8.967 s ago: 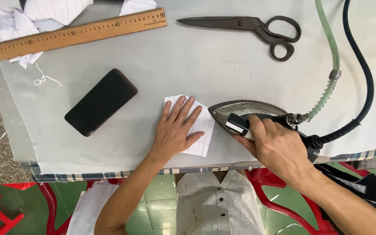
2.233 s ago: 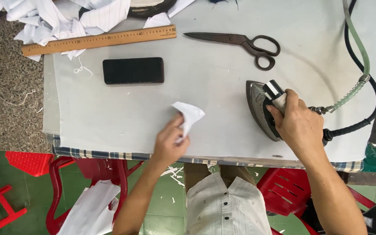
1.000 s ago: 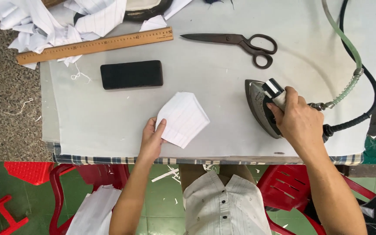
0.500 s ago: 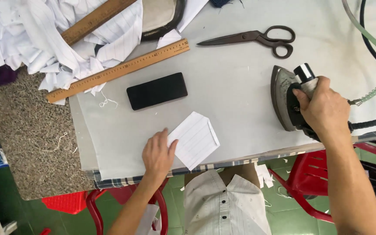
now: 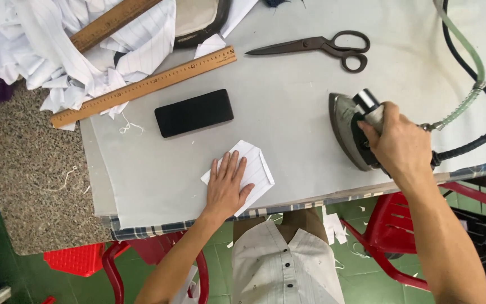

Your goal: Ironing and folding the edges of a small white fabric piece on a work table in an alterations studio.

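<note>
I was at the pressing step. My left hand (image 5: 227, 188) lay flat, fingers spread, on a small folded piece of white cloth (image 5: 254, 169). It was pinning the cloth down near the front edge of the table (image 5: 288, 129). My right hand (image 5: 399, 143) was wrapped tight around the handle of the iron (image 5: 349, 132). The iron sat on the table, well apart from the cloth, off to the right. So my two hands were far apart, one on the cloth and one on the iron.

I think the next move called for bringing the iron over to the cloth. My left fingers covered a lot of the cloth, so they would have to slide out of the way. A hot iron and bare fingers are not friends.

Just behind the cloth lay a black phone (image 5: 194, 112). Past it was a long wooden ruler (image 5: 142, 87). Big black scissors (image 5: 316, 46) lay at the back. A heap of white cloth pieces (image 5: 57, 50) sat at the far left corner.
</note>
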